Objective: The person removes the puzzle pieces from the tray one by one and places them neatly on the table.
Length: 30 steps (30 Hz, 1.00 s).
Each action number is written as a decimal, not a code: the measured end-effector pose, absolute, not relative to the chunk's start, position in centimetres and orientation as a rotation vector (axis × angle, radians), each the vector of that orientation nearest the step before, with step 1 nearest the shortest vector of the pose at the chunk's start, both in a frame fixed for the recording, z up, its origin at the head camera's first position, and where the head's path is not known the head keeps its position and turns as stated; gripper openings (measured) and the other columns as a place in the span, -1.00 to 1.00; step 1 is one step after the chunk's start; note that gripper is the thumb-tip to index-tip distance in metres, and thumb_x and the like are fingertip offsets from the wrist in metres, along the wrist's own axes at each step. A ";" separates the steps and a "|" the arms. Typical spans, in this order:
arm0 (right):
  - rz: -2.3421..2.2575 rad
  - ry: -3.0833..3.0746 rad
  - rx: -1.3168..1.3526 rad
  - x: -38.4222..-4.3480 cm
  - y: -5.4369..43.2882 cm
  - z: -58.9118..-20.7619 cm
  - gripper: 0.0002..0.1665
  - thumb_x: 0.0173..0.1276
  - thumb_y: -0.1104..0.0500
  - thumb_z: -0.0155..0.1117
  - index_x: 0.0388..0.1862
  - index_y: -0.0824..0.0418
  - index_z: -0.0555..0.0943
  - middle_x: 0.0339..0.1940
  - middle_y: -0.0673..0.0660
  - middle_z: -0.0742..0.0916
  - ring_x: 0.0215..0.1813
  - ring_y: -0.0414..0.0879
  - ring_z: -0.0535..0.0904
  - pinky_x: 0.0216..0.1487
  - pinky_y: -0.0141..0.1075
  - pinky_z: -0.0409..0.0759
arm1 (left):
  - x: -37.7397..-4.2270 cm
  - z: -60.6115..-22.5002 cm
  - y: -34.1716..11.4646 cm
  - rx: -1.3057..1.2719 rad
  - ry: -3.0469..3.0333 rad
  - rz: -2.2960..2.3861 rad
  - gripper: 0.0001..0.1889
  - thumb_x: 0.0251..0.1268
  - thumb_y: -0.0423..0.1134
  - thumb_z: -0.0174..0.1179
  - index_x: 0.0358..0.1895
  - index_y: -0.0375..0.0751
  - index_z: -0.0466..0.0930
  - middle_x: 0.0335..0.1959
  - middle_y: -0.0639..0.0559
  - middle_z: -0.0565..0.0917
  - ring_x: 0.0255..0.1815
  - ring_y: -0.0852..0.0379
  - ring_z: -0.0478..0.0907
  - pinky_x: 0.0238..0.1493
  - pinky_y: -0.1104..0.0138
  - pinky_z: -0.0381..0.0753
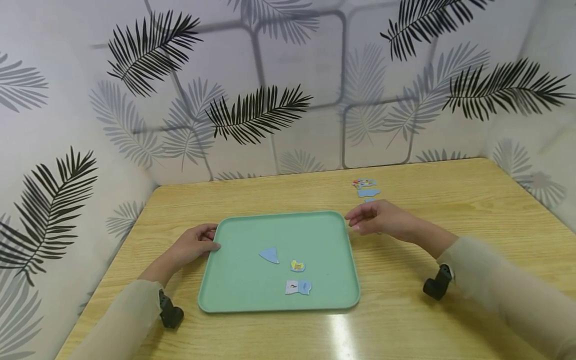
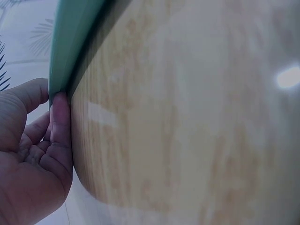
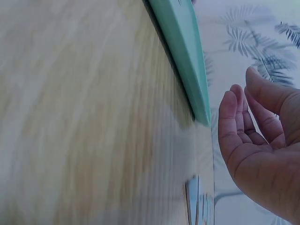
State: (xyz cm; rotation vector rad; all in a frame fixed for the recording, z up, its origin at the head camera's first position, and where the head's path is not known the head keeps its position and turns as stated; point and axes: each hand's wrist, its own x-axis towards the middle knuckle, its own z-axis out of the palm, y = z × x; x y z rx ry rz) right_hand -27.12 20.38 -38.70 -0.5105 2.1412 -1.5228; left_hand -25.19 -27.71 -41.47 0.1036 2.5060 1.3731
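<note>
A pale green rectangular tray (image 1: 243, 295) lies on the wooden table. My left hand (image 1: 191, 245) pinches its left rim, thumb over the edge and a finger beneath, as the left wrist view shows. By the far right corner of the tray, my right hand (image 1: 382, 218) hovers with loosely bent fingers and nothing in them; a gap parts it from the rim in the right wrist view. Inside the tray lie a blue triangular piece (image 1: 270, 255), a small yellow piece (image 1: 297, 266) and a white-and-blue piece (image 1: 298, 287), flat like puzzle pieces.
Past my right hand, a multicoloured piece (image 1: 366, 182) and a blue piece (image 1: 369, 192) lie on the table (image 1: 450, 200), with another blue bit partly hidden by the hand. A leaf-patterned wall (image 1: 310, 135) borders the far edge. Black wrist cameras sit on both sleeves.
</note>
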 end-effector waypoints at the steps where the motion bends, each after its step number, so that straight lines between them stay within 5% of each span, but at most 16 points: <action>1: -1.541 2.126 -0.521 -27.0 20.0 -38.8 -0.48 0.30 0.31 0.32 0.18 0.51 0.47 0.01 0.27 0.65 0.00 -0.10 0.58 0.01 -0.26 0.55 | -25.2 -41.5 -27.7 0.105 2.507 1.370 -0.39 0.29 -0.39 0.22 0.39 -0.43 0.25 -0.04 -0.19 0.46 -0.11 0.01 0.42 -0.18 0.29 0.56; 30: -1.566 2.164 -0.576 -23.3 10.5 -40.1 -0.48 0.14 0.37 0.45 0.11 0.42 0.57 -0.09 0.26 0.63 -0.14 -0.07 0.58 -0.12 -0.34 0.54 | -24.9 -40.8 -27.5 0.098 2.474 1.404 -0.39 0.30 -0.40 0.21 0.39 -0.44 0.24 -0.05 -0.19 0.44 -0.16 0.05 0.40 -0.22 0.31 0.56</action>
